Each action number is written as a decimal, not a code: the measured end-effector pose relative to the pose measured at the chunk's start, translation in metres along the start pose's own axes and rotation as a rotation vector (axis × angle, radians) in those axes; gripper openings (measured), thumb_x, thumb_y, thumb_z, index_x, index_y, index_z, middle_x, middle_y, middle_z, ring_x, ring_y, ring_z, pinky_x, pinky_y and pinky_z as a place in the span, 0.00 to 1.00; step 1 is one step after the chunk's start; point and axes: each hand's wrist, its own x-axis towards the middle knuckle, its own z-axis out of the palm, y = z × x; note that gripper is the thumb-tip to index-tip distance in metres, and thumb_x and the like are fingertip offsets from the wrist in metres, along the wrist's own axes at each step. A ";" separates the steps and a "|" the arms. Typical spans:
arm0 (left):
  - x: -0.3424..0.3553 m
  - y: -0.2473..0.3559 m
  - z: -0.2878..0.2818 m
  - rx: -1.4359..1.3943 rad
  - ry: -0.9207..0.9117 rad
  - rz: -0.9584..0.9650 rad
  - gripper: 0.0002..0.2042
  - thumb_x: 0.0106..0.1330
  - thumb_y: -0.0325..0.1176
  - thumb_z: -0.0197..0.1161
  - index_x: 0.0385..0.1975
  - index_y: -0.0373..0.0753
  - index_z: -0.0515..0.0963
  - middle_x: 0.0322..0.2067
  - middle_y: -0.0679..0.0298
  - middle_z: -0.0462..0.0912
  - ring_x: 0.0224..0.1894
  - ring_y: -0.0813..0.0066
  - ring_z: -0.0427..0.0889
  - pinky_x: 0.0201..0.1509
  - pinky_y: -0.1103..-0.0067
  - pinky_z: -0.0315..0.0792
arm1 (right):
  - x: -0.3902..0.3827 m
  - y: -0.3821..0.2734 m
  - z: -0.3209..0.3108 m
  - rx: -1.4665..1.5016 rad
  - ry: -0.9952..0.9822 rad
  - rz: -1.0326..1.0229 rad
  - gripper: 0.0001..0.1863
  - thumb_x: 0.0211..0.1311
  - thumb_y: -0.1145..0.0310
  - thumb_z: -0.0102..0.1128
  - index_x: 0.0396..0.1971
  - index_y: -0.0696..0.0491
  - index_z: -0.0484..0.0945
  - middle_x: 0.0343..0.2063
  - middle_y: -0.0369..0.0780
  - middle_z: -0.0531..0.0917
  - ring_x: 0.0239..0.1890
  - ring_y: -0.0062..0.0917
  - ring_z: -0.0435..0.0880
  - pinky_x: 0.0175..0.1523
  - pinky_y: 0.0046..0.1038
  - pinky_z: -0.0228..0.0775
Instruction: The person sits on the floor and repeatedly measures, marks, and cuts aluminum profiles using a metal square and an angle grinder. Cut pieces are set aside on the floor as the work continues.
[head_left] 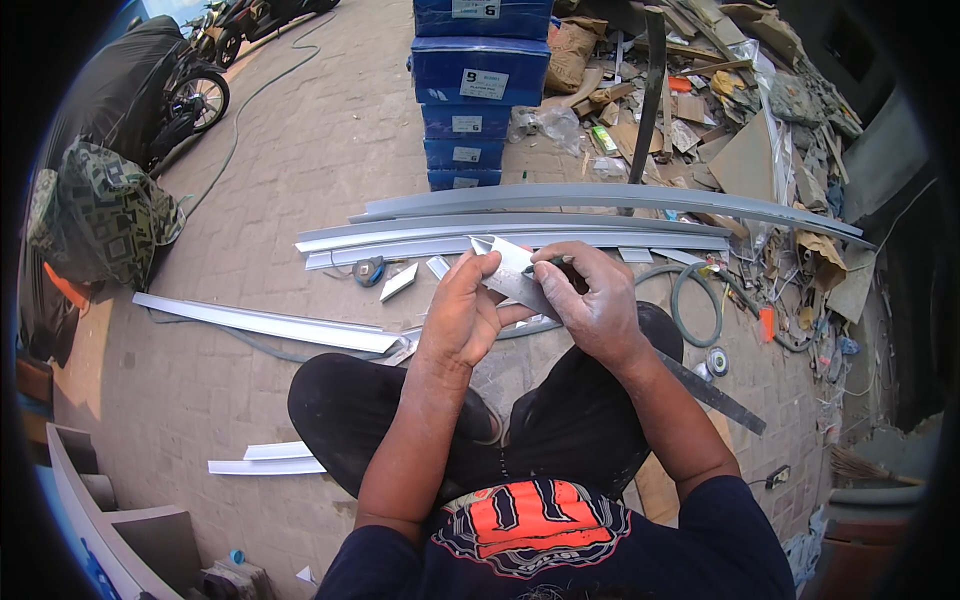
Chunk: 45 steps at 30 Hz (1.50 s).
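We hold a profile (510, 259) on our side of the boxes (440, 72) — left hand (462, 322) fingers gripping it, right hand (598, 300) fingers pinching a pen (557, 264) at its face.

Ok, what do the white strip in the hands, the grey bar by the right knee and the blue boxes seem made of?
White strip: smooth, crisp-edged; coated metal or plastic, can't tell which.
Grey bar: probably bare metal, being thin, straight and dull.
Blue boxes: likely cardboard with a glossy finish, judging by their lidded shape and sheen.
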 end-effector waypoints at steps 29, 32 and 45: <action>0.001 -0.005 0.002 -0.074 0.106 -0.048 0.20 0.82 0.39 0.56 0.65 0.30 0.73 0.62 0.46 0.82 0.67 0.48 0.82 0.65 0.36 0.81 | -0.003 0.001 0.001 -0.003 0.029 0.029 0.10 0.74 0.69 0.68 0.44 0.60 0.89 0.35 0.44 0.91 0.34 0.25 0.90 0.42 0.30 0.81; 0.001 -0.006 0.001 -0.103 0.084 -0.049 0.21 0.82 0.38 0.56 0.66 0.30 0.73 0.62 0.46 0.82 0.68 0.48 0.82 0.65 0.36 0.81 | -0.003 0.002 0.001 -0.024 0.031 0.018 0.09 0.74 0.70 0.68 0.44 0.60 0.88 0.34 0.44 0.91 0.33 0.24 0.89 0.42 0.30 0.81; 0.002 -0.008 0.000 -0.097 0.102 -0.055 0.21 0.80 0.38 0.58 0.66 0.32 0.72 0.63 0.47 0.80 0.68 0.47 0.80 0.65 0.34 0.81 | -0.008 0.009 0.001 -0.056 -0.046 -0.096 0.10 0.75 0.72 0.66 0.50 0.59 0.87 0.39 0.45 0.92 0.39 0.30 0.93 0.45 0.31 0.85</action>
